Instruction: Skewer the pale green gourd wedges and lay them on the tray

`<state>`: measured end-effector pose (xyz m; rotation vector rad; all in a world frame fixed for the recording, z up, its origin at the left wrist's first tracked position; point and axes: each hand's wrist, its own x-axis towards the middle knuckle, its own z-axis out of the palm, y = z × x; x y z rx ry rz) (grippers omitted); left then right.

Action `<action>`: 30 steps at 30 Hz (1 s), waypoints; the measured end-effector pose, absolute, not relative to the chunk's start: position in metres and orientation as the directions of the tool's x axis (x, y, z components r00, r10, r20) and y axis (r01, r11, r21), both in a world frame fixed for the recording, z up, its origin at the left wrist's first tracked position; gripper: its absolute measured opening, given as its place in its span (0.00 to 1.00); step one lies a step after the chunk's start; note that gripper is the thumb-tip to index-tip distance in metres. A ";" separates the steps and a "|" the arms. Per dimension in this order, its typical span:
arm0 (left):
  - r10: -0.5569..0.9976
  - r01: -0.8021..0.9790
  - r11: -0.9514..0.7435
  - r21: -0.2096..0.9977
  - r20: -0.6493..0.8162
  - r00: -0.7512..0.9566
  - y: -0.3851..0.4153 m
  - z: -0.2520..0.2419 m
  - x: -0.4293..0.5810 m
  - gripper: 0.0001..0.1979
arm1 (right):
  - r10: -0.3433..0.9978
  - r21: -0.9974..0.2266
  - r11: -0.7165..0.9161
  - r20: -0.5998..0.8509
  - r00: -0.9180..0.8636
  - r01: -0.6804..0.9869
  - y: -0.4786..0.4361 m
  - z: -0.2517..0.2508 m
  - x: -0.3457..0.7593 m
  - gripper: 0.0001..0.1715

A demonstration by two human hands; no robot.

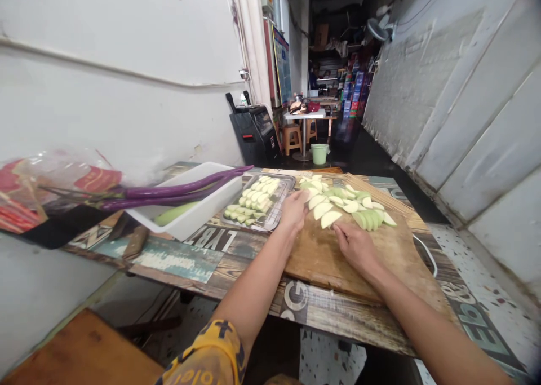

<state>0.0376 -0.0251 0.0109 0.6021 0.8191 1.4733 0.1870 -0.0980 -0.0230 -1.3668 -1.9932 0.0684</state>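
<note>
Pale green squash slices [367, 220], cut in half-moons, lie spread over a wooden cutting board [321, 261]. My left hand [293, 211] is closed at the board's left edge, its fingertips against a pale slice. Close by, my right hand [355, 244] is pinched above the board, its fingertips beside a large half-moon slice [331, 218]. Whatever the right fingers hold is too small to make out. To the left, a clear plastic tray [273, 222] carries rows of slices [258, 196].
A white bin [186, 227] holds long purple eggplants [181, 190] and a green squash [175, 213]. Thin bamboo skewers [386, 196] lie along the board's far right. A knife handle [136, 243] and plastic bags [63, 176] are at left. A wooden stool [84, 351] stands below.
</note>
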 end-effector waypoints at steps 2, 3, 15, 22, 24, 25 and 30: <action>0.986 -0.628 0.028 0.777 -0.123 -0.108 -0.024 0.010 0.037 0.04 | 0.827 -0.402 0.449 0.525 -0.201 0.798 -0.098 -0.022 0.186 0.16; 0.985 -0.626 0.027 0.779 -0.128 -0.118 -0.023 0.009 0.037 0.04 | 0.822 -0.398 0.456 0.531 -0.205 0.796 -0.098 -0.022 0.186 0.16; 0.841 -0.457 -0.346 0.819 0.055 -0.537 -0.020 0.019 -0.063 0.05 | 0.822 -0.385 0.456 0.528 -0.213 0.803 -0.092 -0.024 0.200 0.17; 0.559 0.372 -0.343 0.862 0.506 -0.657 -0.108 -0.005 -0.148 0.09 | 0.804 -0.367 0.423 0.573 -0.157 0.829 -0.091 -0.027 0.196 0.17; 0.558 0.424 -0.363 0.830 0.558 -0.614 -0.129 -0.010 -0.156 0.07 | 0.806 -0.367 0.418 0.571 -0.154 0.831 -0.091 -0.029 0.197 0.17; 0.577 0.426 -0.372 0.825 0.564 -0.591 -0.137 -0.012 -0.159 0.06 | 0.807 -0.368 0.417 0.570 -0.152 0.831 -0.090 -0.030 0.197 0.17; 0.679 0.347 -0.380 0.857 0.513 -0.525 -0.158 -0.011 -0.164 0.08 | 0.788 -0.362 0.426 0.599 -0.143 0.829 -0.088 -0.032 0.196 0.18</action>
